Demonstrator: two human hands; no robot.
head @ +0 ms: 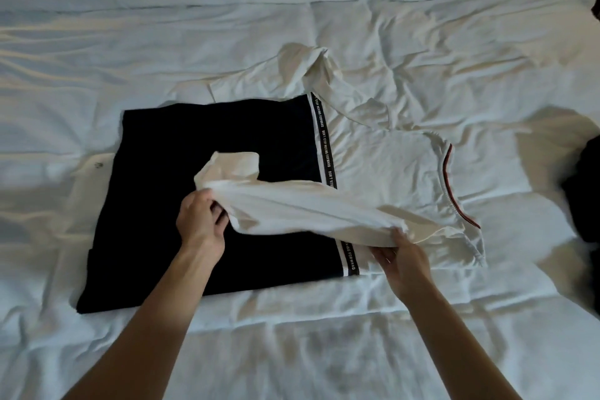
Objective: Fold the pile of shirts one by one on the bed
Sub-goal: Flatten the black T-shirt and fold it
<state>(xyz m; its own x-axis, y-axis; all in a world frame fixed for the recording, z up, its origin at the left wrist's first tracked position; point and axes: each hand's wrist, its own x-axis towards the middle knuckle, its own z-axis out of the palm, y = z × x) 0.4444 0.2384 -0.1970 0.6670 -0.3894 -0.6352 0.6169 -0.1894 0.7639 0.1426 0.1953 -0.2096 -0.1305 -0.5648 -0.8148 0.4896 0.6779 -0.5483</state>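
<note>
On the bed (422, 26), near its middle, one shirt (211, 204) lies spread flat with its collar toward the person's right; the body is black, the chest and shoulders white, with a lettered stripe (324, 146) marking the join. Left hand (201, 221) pinches the cuff end of the near sleeve (292, 208), fingers curled round the cloth. Right hand (402, 256) grips the same sleeve near the shoulder seam, fingers closed on the fabric. The sleeve is lifted clear and stretched across the black panel. The far sleeve (311, 68) lies crumpled beyond the shirt, not yet folded. A dark garment (584, 191) shows at the right edge, possibly the remaining pile.

Judged step: first sleeve fold on this shirt, early in its folding. The next move calls for laying the sleeve flat along the body without bunching, then smoothing it before attending to the far sleeve.
</note>
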